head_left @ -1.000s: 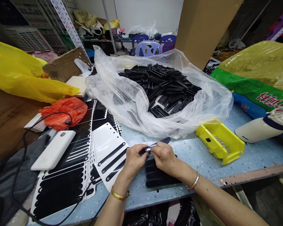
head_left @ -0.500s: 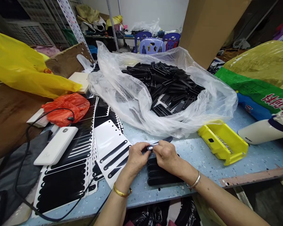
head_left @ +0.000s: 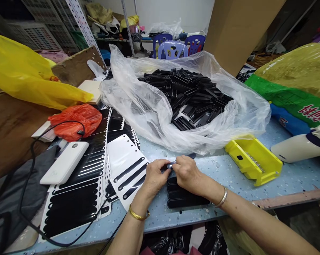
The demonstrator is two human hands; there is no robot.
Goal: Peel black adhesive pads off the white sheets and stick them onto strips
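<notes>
Between my two hands is a narrow black strip (head_left: pixel 192 156) with rounded ends. My left hand (head_left: pixel 156 173) pinches its near-left end, fingers closed. Close beside it, my right hand (head_left: pixel 185 171) is closed over the strip's middle, and the far end sticks out past the knuckles. Below my right hand, several similar black strips (head_left: pixel 186 203) lie side by side on the blue speckled table (head_left: pixel 160 221). Left of my left hand lies a white sheet (head_left: pixel 126 148) bearing a few black strip-shaped stickers. What exactly the fingertips press on is partly hidden.
A clear plastic bag (head_left: pixel 154 124) full of black pieces (head_left: pixel 191 92) spreads behind my hands. To the right are a yellow bin (head_left: pixel 239 164) with small metal bits and a white bottle (head_left: pixel 295 148). Left are black sticker sheets (head_left: pixel 72 209), a white power bank (head_left: pixel 65 163) and a cable.
My right hand has shifted slightly along the strip, fingers bent over it. My left hand keeps its pinch. The view has tilted very slightly; other things stay put.
</notes>
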